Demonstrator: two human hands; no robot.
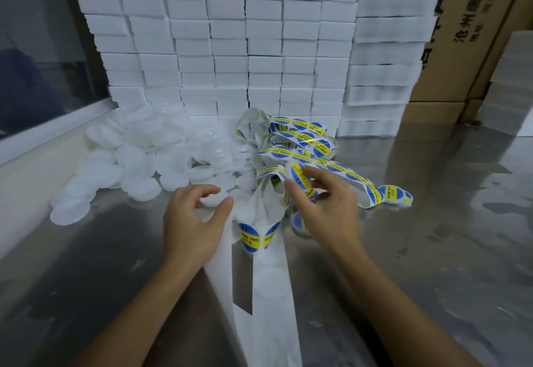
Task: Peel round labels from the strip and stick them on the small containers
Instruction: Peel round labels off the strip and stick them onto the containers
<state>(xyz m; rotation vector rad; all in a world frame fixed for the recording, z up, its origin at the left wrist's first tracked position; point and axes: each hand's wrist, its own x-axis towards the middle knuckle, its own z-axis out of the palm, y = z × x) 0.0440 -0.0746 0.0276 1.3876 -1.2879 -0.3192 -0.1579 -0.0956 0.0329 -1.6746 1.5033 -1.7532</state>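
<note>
My left hand [199, 216] pinches a white container [212, 200]; my right hand [320, 202] pinches a label [300, 176] off the strip [302, 138], lying at three o'clock from the container, close by.

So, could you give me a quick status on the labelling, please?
Left hand grips a white container. Right hand pinches a label. Label strip tangled.

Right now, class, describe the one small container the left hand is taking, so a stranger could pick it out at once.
Start at the wall of white foam blocks at the back of the metal table; in front of it, to the left, lies a heap of white round containers. At the heap's near edge, the left hand curls its fingers around one container, the only one being held.
</note>
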